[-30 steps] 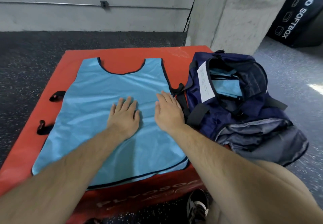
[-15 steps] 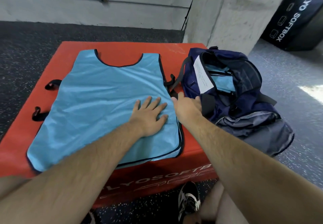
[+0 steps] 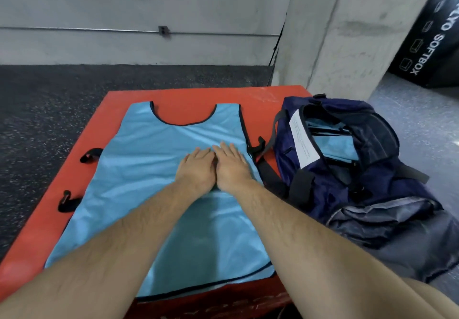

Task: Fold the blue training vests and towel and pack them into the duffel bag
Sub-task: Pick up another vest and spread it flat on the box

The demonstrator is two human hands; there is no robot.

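A light blue training vest with dark trim lies spread flat on the red soft box, neck hole at the far end. My left hand and my right hand press flat on the vest side by side, fingers straight, right of its middle. A navy duffel bag lies open to the right, on the box's right edge. Folded light blue fabric shows inside it, next to a white label.
Two black strap handles stick out at the box's left side. A concrete pillar stands behind the bag, with a black soft box at the far right. Dark speckled floor surrounds the box.
My right hand has come back from the vest's right edge near the bag onto the fabric. Both hands have slid farther up the vest and now touch each other.
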